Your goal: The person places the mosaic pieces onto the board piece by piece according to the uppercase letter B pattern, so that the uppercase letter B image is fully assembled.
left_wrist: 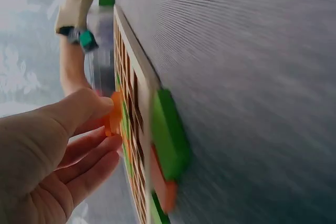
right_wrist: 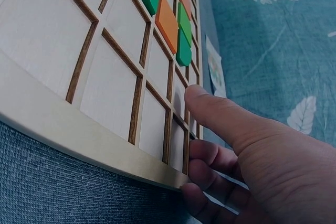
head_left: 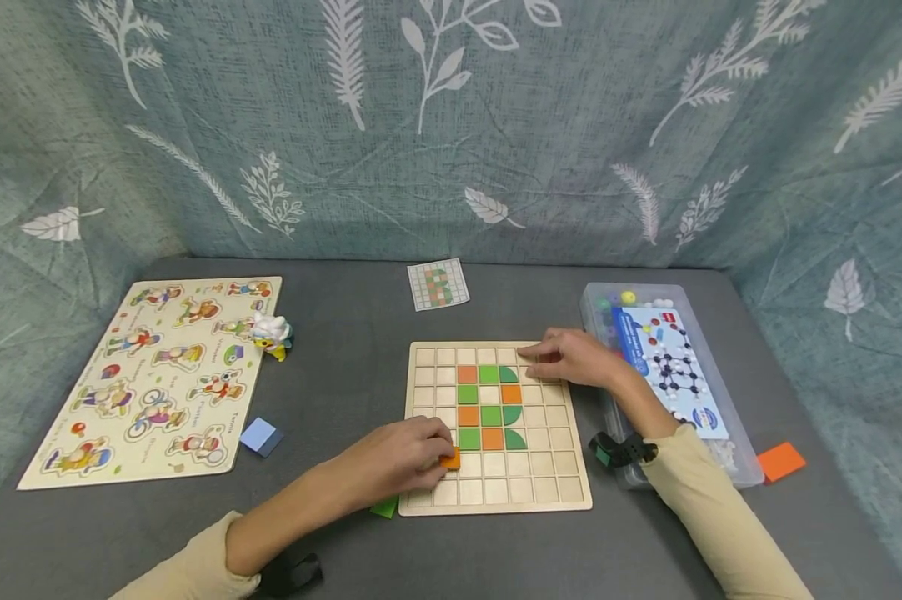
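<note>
A wooden grid board [head_left: 496, 508] lies on the grey table, with several orange and green tiles set in its cells. Some dark green pieces have a rounded edge. My left hand [head_left: 398, 454] pinches an orange square tile [left_wrist: 114, 114] between thumb and fingers, just above the board's near left cells. At the far right corner, my right hand [head_left: 571, 357] rests on the board, fingers loosely bent. In the right wrist view, its thumb [right_wrist: 220, 111] touches the grid and its other fingers lie by the edge. Green tiles [left_wrist: 170, 135] lie by the board's near left corner.
A small patterned card [head_left: 438, 284] lies behind the board. On the left are a wooden picture puzzle [head_left: 143, 375], a small toy figure [head_left: 273, 333] and blue tiles [head_left: 259, 436]. A clear plastic box [head_left: 744, 467] stands right, beside orange tiles [head_left: 781, 461].
</note>
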A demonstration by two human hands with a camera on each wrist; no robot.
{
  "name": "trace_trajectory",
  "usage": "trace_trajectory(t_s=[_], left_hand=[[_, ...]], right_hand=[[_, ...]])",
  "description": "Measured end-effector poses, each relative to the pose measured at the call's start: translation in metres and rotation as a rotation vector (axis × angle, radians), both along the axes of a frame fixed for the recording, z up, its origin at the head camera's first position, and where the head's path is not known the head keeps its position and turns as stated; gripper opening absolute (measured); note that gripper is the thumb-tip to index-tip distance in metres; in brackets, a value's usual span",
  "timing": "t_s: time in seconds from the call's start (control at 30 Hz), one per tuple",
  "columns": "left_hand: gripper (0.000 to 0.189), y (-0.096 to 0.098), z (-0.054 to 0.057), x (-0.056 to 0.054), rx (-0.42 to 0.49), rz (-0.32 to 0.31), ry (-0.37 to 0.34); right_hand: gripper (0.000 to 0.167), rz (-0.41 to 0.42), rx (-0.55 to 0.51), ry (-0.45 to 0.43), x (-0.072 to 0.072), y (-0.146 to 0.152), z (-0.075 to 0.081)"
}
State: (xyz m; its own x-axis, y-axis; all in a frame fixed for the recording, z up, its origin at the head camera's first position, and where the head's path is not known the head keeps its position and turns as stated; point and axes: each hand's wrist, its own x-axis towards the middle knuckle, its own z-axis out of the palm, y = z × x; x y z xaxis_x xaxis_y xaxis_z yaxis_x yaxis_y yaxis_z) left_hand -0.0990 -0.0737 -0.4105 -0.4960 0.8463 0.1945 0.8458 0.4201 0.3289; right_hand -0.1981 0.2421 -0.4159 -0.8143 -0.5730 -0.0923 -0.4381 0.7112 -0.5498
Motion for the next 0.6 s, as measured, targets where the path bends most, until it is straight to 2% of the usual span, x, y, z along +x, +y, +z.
trace_trajectory(t_s=[0.07, 0.3, 0.47, 0.6], left_hand=[[0.008, 0.009, 0.0, -0.001, -0.022, -0.036, 0.058], [0.008, 0.025, 0.003, -0.002, -0.109, -0.113, 0.115], [0.008, 0.026, 0.004, -0.002, -0.123, -0.141, 0.134], [0.009, 0.026, 0.002, -0.003, -0.121, -0.143, 0.118]], right_hand=[[0.039, -0.002, -0.001, 0.005, 0.0, 0.0, 0.0], [0.039, 0.004, 0.0, 0.017, -0.001, 0.001, -0.003], [0.039, -0.002, 0.004, 0.001, -0.001, 0.0, 0.0], [0.04, -0.004, 0.007, -0.005, -0.001, 0.0, 0.0]])
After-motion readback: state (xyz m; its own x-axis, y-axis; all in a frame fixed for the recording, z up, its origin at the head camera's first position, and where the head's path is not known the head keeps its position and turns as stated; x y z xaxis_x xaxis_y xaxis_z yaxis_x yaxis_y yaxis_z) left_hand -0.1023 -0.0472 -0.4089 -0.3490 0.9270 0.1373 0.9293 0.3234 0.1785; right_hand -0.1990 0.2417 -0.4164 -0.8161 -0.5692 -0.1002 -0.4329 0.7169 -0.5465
